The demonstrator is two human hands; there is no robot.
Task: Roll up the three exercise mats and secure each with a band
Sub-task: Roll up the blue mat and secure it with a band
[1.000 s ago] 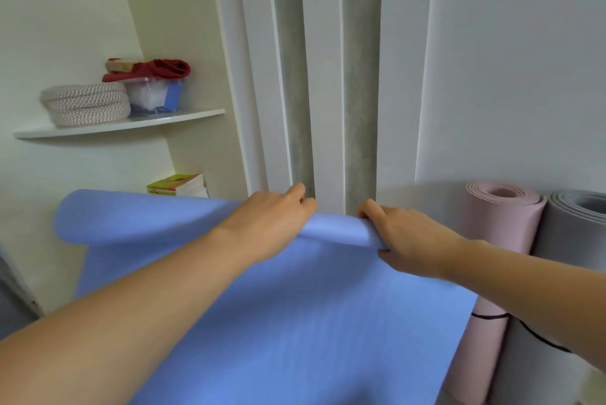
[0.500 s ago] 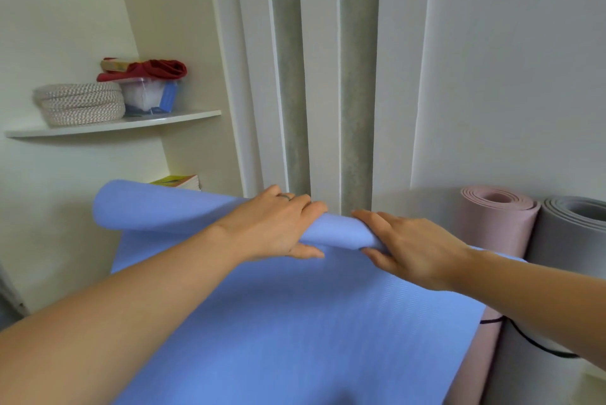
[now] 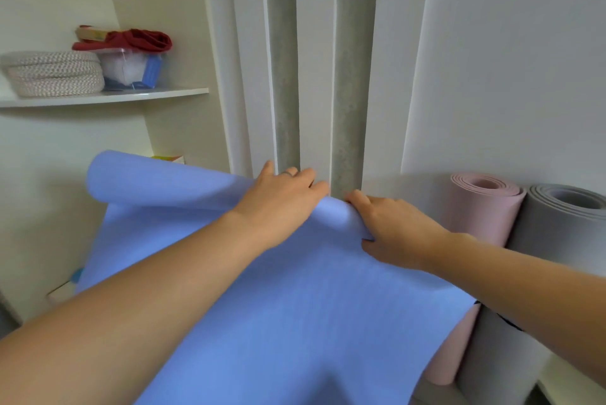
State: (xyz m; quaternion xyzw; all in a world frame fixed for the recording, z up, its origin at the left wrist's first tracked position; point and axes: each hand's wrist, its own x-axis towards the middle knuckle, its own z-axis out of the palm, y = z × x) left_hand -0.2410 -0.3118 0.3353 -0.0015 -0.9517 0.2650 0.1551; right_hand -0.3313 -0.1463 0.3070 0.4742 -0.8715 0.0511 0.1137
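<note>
Now my left grip (image 3: pixel 282 204) and right grip (image 3: pixel 393 231) clutch the rolled end of the blue mat (image 3: pixel 295 322), so it winds tight.

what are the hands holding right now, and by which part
The left hand and the right hand both hold the blue mat by its rolled-up top edge, side by side near the roll's right end.
</note>
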